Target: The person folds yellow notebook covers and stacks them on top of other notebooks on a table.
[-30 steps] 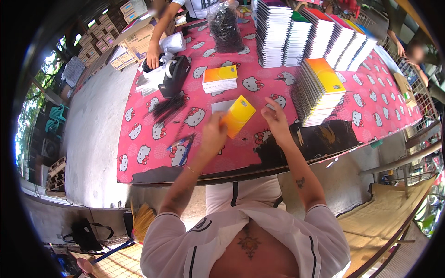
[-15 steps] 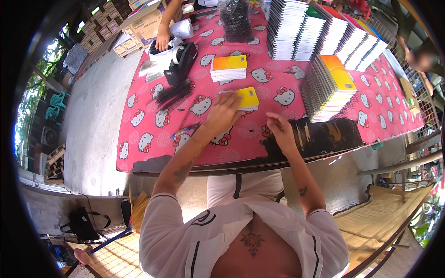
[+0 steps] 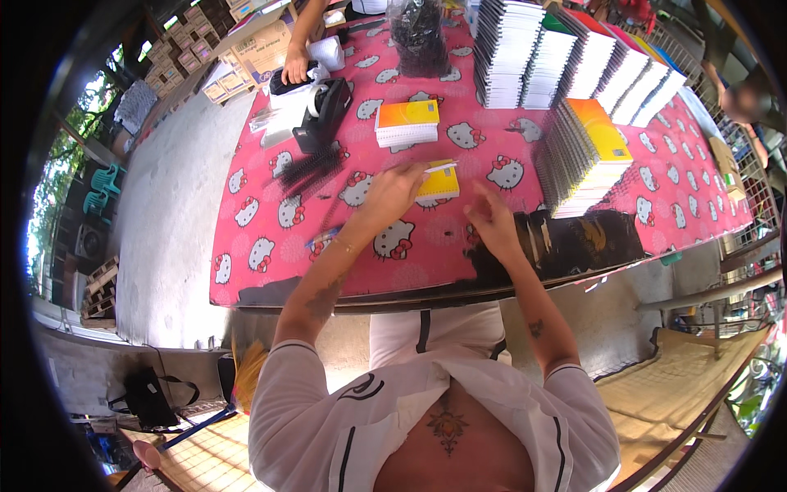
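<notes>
Left hand (image 3: pixel 393 195) pinching thin white piece (image 3: pixel 443 166) above yellow notebook (image 3: pixel 439 185), white page edges (image 3: pixel 438 202) showing, right hand (image 3: pixel 492 218) free, loosely spread.

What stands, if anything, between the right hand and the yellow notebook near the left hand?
Nothing visible: pink tablecloth shows in the gap between the right hand and the yellow notebook. The left hand is at the notebook's left side.

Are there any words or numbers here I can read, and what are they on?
Cardboard box: dark printing, too blurred to read.
Tall orange-and-yellow notebook stack: cover label, too small to read.
White shirt: curved black mark, too folded to tell.
No text is clear enough to quote.
</notes>
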A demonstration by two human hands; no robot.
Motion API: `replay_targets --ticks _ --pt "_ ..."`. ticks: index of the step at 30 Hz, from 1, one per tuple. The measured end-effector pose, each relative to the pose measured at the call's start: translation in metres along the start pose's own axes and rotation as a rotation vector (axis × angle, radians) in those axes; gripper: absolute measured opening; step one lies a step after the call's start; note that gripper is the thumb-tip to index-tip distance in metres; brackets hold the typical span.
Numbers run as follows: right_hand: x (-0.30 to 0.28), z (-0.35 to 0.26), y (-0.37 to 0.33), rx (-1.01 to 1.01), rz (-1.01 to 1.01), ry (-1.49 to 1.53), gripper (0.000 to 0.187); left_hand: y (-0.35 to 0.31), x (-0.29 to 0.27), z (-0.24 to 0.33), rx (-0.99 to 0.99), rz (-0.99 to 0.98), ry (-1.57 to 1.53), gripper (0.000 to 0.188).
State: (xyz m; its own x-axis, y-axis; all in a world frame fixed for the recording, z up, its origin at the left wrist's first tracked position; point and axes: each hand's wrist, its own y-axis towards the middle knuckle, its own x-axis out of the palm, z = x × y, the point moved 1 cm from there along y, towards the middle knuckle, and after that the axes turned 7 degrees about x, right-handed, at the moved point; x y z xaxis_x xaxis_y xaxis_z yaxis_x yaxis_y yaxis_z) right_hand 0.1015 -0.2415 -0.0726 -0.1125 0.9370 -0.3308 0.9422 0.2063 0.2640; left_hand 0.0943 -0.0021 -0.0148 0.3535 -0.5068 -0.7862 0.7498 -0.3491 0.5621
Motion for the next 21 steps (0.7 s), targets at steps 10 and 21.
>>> replay_targets --ticks 10,21 --pt "0.006 -0.016 -0.023 0.165 -0.268 0.53 0.05 -0.044 -0.019 0.076 -0.033 0.09 0.005 0.044" --pt "0.021 -0.023 -0.035 0.15 -0.301 0.427 0.032 -0.085 0.032 0.085 -0.327 0.295 -0.304 0.049"
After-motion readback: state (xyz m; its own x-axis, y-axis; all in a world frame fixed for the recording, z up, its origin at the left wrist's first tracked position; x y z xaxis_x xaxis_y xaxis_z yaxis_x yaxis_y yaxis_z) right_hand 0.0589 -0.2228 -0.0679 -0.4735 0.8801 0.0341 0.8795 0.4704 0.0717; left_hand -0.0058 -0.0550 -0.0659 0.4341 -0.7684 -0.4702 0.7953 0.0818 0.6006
